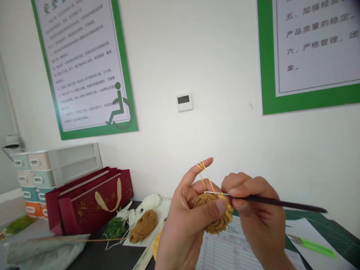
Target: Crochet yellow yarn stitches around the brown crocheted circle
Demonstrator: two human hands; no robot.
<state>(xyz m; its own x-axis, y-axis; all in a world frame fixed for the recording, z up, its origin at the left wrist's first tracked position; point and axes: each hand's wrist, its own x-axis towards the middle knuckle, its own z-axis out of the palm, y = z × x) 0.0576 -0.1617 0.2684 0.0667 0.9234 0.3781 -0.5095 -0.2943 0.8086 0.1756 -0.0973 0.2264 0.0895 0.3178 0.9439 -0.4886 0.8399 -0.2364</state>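
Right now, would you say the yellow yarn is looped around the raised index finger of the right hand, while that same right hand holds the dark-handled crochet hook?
Not quite: the yellow yarn is looped around the raised index finger of the left hand, not the right, as the head view shows. The right hand does hold the dark-handled crochet hook.
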